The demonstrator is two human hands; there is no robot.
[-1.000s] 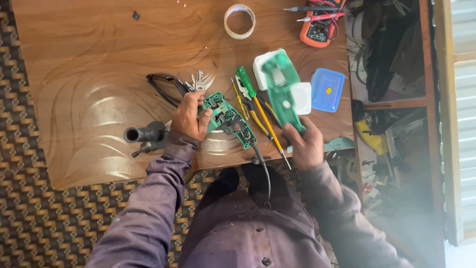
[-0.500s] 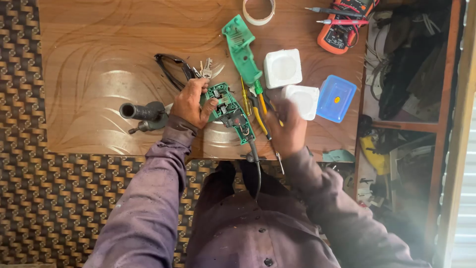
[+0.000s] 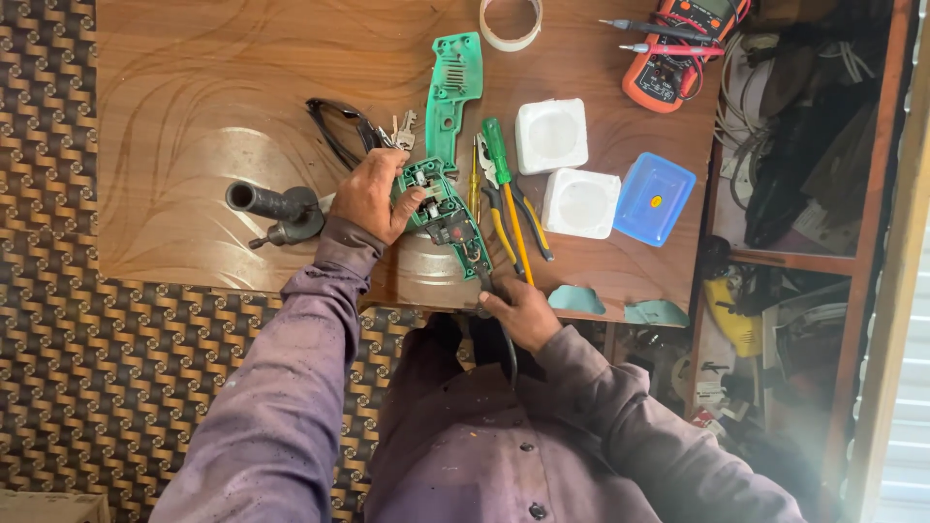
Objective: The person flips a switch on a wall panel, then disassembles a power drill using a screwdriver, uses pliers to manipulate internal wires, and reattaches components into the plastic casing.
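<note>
Green tool body (image 3: pixel 441 208) lies opened mid-table; cover half (image 3: pixel 453 92) already off, far side. Our left hand (image 3: pixel 373 194) clamps it, right hand (image 3: pixel 518 310) pinches its cord (image 3: pixel 506 344) near edge. Reassembly undone.

multimeter (image 3: pixel 678 48) cut off at top, tape roll (image 3: pixel 511 24) too

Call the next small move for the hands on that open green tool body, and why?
Probably keep the left hand clamping the open green tool body and have the right hand ease the black cord at its lower end. The detached green cover lies apart and the green-handled screwdriver lies unused beside it.
</note>
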